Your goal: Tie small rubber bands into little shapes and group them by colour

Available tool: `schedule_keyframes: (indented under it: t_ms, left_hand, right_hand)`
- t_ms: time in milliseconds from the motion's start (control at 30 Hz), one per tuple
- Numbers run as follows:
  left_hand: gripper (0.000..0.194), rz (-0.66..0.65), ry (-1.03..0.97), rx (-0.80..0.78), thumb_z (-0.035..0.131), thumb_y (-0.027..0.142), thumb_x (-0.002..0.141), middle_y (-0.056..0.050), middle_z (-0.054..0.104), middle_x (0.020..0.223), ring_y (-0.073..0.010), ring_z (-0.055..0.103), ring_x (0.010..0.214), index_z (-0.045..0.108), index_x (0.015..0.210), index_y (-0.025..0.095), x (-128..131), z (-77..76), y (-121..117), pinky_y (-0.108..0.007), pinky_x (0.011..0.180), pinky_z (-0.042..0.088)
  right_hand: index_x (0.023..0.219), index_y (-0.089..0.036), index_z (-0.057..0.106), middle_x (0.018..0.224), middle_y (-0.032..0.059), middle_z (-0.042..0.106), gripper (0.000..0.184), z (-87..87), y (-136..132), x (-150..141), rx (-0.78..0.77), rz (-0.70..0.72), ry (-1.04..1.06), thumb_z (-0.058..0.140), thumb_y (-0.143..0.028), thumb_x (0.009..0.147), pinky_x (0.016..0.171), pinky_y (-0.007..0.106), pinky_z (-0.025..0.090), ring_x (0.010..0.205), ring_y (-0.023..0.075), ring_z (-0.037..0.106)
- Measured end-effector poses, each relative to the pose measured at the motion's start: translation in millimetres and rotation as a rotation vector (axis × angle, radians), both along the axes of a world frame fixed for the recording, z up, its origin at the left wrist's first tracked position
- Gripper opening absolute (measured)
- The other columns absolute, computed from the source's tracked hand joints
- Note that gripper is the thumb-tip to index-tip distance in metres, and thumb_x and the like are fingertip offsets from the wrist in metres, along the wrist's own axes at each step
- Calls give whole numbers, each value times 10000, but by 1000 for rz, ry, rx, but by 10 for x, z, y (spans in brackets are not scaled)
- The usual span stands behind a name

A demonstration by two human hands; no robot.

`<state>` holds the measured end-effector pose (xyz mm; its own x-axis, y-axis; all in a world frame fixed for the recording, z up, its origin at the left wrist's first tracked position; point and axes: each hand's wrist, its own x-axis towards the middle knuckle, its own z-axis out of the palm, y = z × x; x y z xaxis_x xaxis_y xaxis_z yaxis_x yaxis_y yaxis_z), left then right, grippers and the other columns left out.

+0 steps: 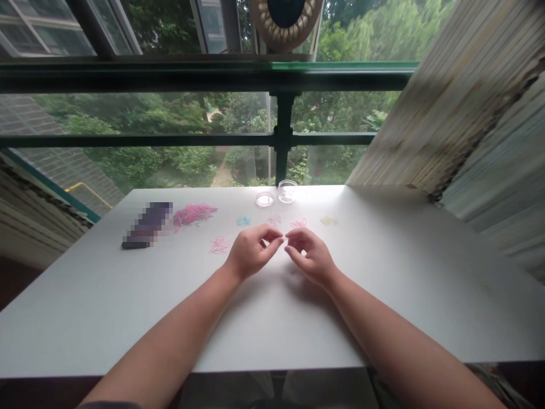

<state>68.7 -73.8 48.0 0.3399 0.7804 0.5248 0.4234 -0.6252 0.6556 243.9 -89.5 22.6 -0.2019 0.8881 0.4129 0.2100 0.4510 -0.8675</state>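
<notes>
Above the middle of the white table, my left hand (254,250) is closed in a pinch, thumb and forefinger together. My right hand (311,254) faces it with curled fingers, and the fingertips of both hands almost meet. Anything held between them is too small to make out. Just beyond the hands lie little heaps of thin coloured bits that look like small rubber bands: a blue heap (244,221), a pale purple heap (274,220), a red-pink heap (298,223) and a yellow heap (328,220). A light pink heap (218,245) is left of my left hand.
A larger pink pile (193,216) lies at the back left, beside a dark, pixelated flat object (149,224). Two clear round containers (264,199) stand near the table's (409,272) back edge. Behind are a green-railed window (170,140) and, to the right, a curtain (417,108).
</notes>
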Motion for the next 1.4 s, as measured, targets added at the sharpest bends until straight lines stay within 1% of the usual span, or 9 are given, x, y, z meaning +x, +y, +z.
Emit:
schedule_keyframes:
  t_ms: [67,133,333,433,533,867,967,1100,1400]
  left_hand:
    - [110,28,-62,1,601,253,795,-32,685,766,-123,634,683,641,844,164,21,-16,3,-206,582,507]
    - [108,30,-80,2,611,255,790,-32,683,756,-122,632,677,643,837,163,9,-48,-7,-209,586,510]
    - [65,-58,-19,43,633,227,776,-13,683,731,-101,610,640,652,801,170,-85,-112,-76,-201,596,501]
    - [62,-81,17,72,625,225,782,-11,685,731,-98,607,637,651,799,171,-113,-112,-87,-201,598,497]
    - [68,-104,31,78,618,228,788,-13,685,736,-98,610,643,650,803,170,-124,-110,-88,-200,602,495]
    - [114,-114,47,27,588,271,804,-24,684,748,-110,612,660,651,805,175,-127,-83,-99,-225,630,502]
    - [109,-118,81,-8,586,259,797,-30,685,778,-121,618,691,650,822,174,-133,-74,-92,-235,634,497]
    - [88,-129,117,-31,591,231,786,-19,680,778,-113,617,692,649,822,175,-141,-70,-86,-230,632,485]
    - [80,-123,105,-31,575,214,783,-17,670,734,-111,593,655,643,783,172,-158,-65,-87,-236,618,467]
  right_hand:
    - [919,-192,543,684,-9,522,133,17,-11,9,17,-33,13,565,-208,789,521,236,419,567,102,487]
    - [892,-190,551,688,-1,531,101,22,-23,13,12,-47,7,562,-209,794,529,240,423,581,108,497]
    - [874,-185,559,711,13,562,83,10,-39,-4,-10,-21,-24,566,-221,800,547,246,431,617,120,522]
    - [823,-177,570,708,19,574,46,11,-43,-13,-16,-8,-55,554,-217,806,549,246,428,619,120,522]
    - [792,-171,576,709,23,585,55,19,-50,-13,-24,8,-86,548,-216,808,547,246,425,614,118,517]
    - [788,-181,584,721,26,608,62,60,-80,-11,-39,44,-139,548,-231,798,542,248,425,607,120,515]
    - [781,-180,582,718,26,608,54,59,-80,-8,-35,50,-141,549,-222,791,544,248,425,607,120,514]
    - [773,-178,581,708,22,599,44,53,-73,-2,-32,64,-146,550,-206,785,542,246,419,595,114,505]
    - [789,-176,580,683,11,578,42,58,-77,-1,-51,87,-161,561,-211,779,525,237,409,574,105,485]
